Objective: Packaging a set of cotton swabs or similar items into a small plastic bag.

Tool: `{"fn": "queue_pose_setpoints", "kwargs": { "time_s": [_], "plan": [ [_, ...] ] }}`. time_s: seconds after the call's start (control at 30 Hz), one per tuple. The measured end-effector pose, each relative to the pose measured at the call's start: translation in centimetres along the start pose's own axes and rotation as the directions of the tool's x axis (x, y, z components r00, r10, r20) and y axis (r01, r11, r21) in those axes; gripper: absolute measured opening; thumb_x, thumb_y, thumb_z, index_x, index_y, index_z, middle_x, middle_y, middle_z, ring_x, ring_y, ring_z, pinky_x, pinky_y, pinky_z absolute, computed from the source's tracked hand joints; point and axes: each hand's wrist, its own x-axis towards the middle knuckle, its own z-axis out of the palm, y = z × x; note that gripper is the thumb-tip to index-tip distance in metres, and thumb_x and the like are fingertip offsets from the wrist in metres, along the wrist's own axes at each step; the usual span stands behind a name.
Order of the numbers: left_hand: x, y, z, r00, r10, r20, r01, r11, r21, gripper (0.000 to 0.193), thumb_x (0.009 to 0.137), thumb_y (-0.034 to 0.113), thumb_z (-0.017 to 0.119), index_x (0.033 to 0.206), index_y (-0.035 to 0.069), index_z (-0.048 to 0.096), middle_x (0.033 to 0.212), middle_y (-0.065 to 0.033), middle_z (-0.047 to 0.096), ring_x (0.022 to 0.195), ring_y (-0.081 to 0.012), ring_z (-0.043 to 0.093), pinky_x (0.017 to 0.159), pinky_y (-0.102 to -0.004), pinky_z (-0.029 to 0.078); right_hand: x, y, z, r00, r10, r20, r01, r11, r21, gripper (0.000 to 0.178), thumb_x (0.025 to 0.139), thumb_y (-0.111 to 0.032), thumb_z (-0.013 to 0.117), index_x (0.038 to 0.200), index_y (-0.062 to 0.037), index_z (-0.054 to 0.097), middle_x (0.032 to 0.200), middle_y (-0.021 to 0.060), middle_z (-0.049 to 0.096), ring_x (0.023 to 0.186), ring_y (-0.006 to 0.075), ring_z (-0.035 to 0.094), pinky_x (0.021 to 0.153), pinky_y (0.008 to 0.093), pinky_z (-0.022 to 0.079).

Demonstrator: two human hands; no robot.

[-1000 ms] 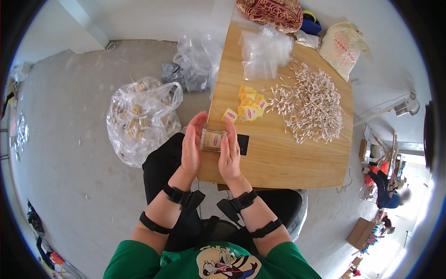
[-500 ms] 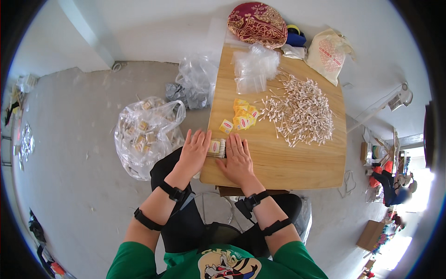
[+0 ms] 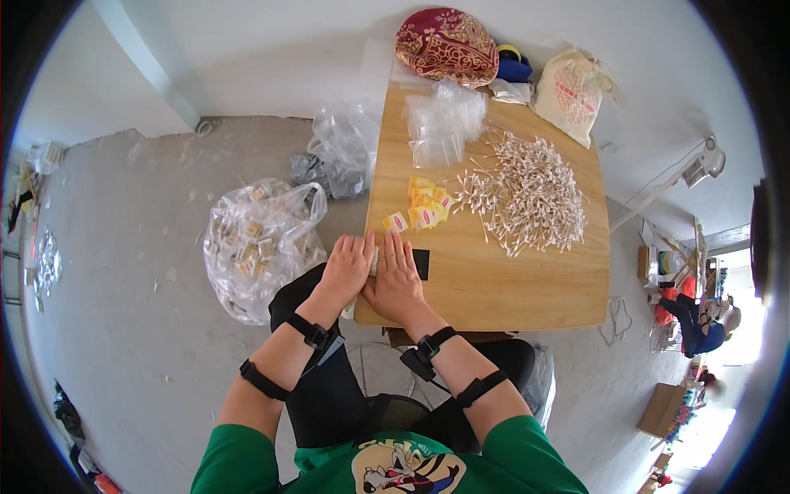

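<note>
At the table's near left corner, my left hand [image 3: 346,267] and my right hand [image 3: 397,278] press a small pack of cotton swabs [image 3: 375,261] between them. Both hands have straight fingers held close together. Only a narrow strip of the pack shows; my right hand hides the rest. A flat black piece [image 3: 421,264] sticks out to the right from under my right hand. Just beyond my fingertips lie several yellow-and-white printed cards [image 3: 425,206], one of them apart from the heap. A big pile of loose cotton swabs [image 3: 531,193] spreads over the table to the right.
Clear plastic bags [image 3: 444,123] lie on the wooden table [image 3: 510,296]. Behind them are a red patterned cloth item [image 3: 447,47] and a cream drawstring bag [image 3: 569,95]. Left of the table, a clear bag [image 3: 263,247] of swab packs stands on the floor. People sit at far right.
My right hand has slid left towards my left hand and now covers most of the swab pack. The black piece shows on its right side. The view has shifted slightly.
</note>
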Motion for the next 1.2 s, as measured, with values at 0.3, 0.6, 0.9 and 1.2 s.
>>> {"fn": "queue_pose_setpoints", "kwargs": {
  "time_s": [0.3, 0.6, 0.9, 1.2],
  "plan": [
    [-0.7, -2.0, -0.6, 0.993, -0.053, -0.101, 0.043, 0.994, -0.099, 0.055, 0.087, 0.013, 0.055, 0.138, -0.004, 0.045, 0.107, -0.0122, 0.057, 0.108, -0.0268, 0.056, 0.107, -0.0469, 0.039, -1.3, 1.2, 0.9, 0.992, 0.025, -0.122, -0.016, 0.997, 0.076, 0.084, 0.089, -0.043, 0.059, 0.145, 0.0124, 0.031, 0.156, 0.027, 0.027, 0.148, 0.0372, 0.021, 0.121, 0.0493, 0.016],
    [-0.1, -1.7, 0.5, 0.995, -0.098, -0.025, 0.093, 0.986, -0.137, 0.044, 0.086, 0.013, 0.056, 0.126, -0.005, 0.052, 0.101, -0.0131, 0.058, 0.098, -0.0285, 0.058, 0.089, -0.0383, 0.048, 0.1, -0.6, 0.8, 0.999, 0.036, -0.009, -0.036, 0.999, 0.028, 0.085, 0.092, -0.046, 0.053, 0.146, 0.0143, 0.028, 0.157, 0.0295, 0.022, 0.15, 0.0368, 0.014, 0.122, 0.0499, 0.01],
    [-0.7, -2.9, -0.5, 0.994, -0.108, 0.001, 0.108, 0.993, -0.047, 0.042, 0.086, 0.013, 0.052, 0.125, -0.003, 0.053, 0.1, -0.0126, 0.061, 0.098, -0.0271, 0.059, 0.088, -0.0368, 0.048, 1.4, -2.1, 0.6, 1.0, -0.008, -0.029, 0.008, 1.0, 0.016, 0.083, 0.091, -0.044, 0.053, 0.146, 0.0141, 0.028, 0.157, 0.0289, 0.023, 0.15, 0.037, 0.015, 0.122, 0.0482, 0.012],
    [-5.3, -1.3, -5.6, 0.983, -0.152, -0.098, 0.154, 0.988, 0.012, 0.044, 0.086, 0.014, 0.053, 0.127, -0.002, 0.051, 0.101, -0.0129, 0.061, 0.097, -0.0275, 0.06, 0.087, -0.0389, 0.048, -2.2, -5.6, -2.8, 0.984, -0.074, -0.161, 0.111, 0.967, 0.231, 0.087, 0.084, -0.038, 0.064, 0.145, 0.0133, 0.029, 0.156, 0.0292, 0.023, 0.149, 0.0394, 0.018, 0.121, 0.0473, 0.015]
  ]
}}
